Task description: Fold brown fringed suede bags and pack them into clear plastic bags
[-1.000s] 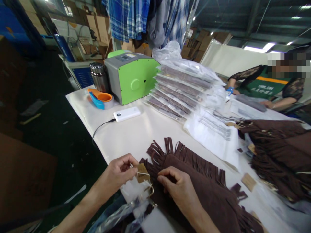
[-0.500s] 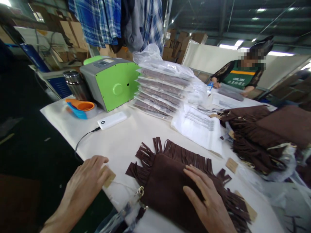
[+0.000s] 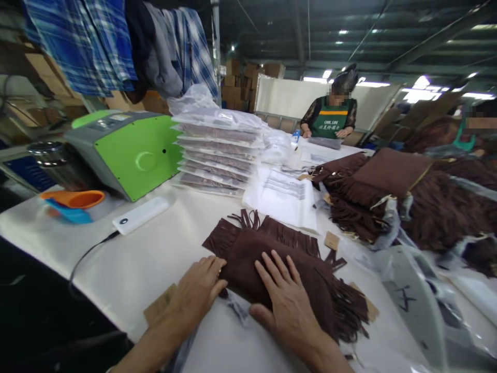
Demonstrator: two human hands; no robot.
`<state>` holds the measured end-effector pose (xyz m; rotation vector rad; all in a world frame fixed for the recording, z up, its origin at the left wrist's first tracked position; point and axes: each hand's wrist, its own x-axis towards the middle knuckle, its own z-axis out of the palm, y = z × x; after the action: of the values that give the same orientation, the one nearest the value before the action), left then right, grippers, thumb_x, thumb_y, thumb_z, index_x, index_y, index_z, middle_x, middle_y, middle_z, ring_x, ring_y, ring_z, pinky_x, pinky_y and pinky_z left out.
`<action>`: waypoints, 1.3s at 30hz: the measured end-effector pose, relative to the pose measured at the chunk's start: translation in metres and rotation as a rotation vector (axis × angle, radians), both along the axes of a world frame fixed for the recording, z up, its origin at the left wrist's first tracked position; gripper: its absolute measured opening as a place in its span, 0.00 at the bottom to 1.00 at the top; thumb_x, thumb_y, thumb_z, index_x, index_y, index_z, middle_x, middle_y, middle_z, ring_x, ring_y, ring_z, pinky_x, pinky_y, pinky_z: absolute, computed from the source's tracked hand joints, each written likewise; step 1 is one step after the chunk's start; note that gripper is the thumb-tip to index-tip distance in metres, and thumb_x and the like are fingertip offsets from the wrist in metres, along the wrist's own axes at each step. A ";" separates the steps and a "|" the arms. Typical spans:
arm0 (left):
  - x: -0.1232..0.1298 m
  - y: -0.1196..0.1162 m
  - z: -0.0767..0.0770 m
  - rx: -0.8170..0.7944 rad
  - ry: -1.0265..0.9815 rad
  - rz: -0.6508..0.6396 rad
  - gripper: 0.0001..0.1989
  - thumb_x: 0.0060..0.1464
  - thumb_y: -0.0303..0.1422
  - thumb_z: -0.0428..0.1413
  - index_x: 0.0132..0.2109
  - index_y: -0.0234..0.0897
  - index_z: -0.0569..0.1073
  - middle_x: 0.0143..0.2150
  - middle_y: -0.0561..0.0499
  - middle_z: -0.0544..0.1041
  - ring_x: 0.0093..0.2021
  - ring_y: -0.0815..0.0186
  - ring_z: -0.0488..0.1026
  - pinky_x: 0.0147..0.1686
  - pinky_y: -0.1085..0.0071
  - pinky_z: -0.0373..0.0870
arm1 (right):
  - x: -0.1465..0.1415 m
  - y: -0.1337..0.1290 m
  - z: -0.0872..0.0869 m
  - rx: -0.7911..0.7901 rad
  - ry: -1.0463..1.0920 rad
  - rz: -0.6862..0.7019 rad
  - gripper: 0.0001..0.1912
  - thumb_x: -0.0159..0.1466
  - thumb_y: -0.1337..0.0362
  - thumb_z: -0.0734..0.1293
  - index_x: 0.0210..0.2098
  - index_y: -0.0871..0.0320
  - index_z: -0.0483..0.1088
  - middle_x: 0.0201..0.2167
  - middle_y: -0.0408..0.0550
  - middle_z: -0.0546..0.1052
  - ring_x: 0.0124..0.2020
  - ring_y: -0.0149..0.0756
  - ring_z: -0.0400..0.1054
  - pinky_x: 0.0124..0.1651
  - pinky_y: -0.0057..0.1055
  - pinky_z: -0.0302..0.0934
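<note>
A dark brown fringed bag (image 3: 248, 259) lies flat on the white table (image 3: 147, 269) in front of me. My right hand (image 3: 285, 300) rests on top of it with the fingers spread. At the bag's left corner, my left hand (image 3: 200, 285) has its thumb and fingers closed on the edge near the metal ring, which is mostly covered. A brown card tag (image 3: 159, 305) lies beneath my left wrist. Clear plastic (image 3: 237, 306) shows between the two hands, below the bag's near edge. Another small tag (image 3: 331, 240) is beyond the fringe.
Packed plastic bags (image 3: 217, 150) are stacked behind, beside a green and grey machine (image 3: 135, 155). A white power bank (image 3: 142, 215) and orange tape dispenser (image 3: 77, 199) sit left. More brown bags (image 3: 388, 176) pile up right. Across the table stands a person (image 3: 330, 116).
My left hand has moved right, from the tag and cord to the bag's corner. My right hand now lies flatter on the bag. The view has turned right.
</note>
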<state>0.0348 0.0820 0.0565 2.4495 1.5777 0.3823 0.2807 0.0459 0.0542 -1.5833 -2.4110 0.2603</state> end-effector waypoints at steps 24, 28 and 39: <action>-0.002 0.043 0.010 -0.210 0.071 0.473 0.21 0.60 0.49 0.50 0.47 0.36 0.67 0.41 0.42 0.78 0.42 0.50 0.77 0.37 0.61 0.69 | -0.058 0.144 0.047 -0.100 0.269 0.200 0.15 0.64 0.66 0.63 0.50 0.56 0.72 0.49 0.50 0.77 0.52 0.40 0.68 0.57 0.37 0.60; 0.000 0.046 0.007 -0.265 0.054 0.487 0.18 0.58 0.42 0.55 0.49 0.34 0.67 0.43 0.40 0.78 0.44 0.48 0.77 0.38 0.61 0.69 | -0.107 0.197 0.029 -0.142 0.092 0.512 0.23 0.56 0.73 0.66 0.52 0.57 0.70 0.52 0.51 0.74 0.54 0.41 0.64 0.58 0.35 0.56; -0.012 0.065 0.002 -0.258 -0.154 0.418 0.05 0.53 0.27 0.50 0.34 0.39 0.70 0.30 0.52 0.77 0.32 0.63 0.75 0.30 0.71 0.61 | -0.110 0.200 0.009 -0.240 0.138 0.586 0.12 0.55 0.79 0.63 0.30 0.58 0.73 0.31 0.44 0.75 0.35 0.32 0.68 0.40 0.26 0.60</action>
<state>0.0227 0.1468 0.0588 1.8512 1.9295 0.3906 0.1703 0.2456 0.0630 -0.8509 -2.7496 0.7584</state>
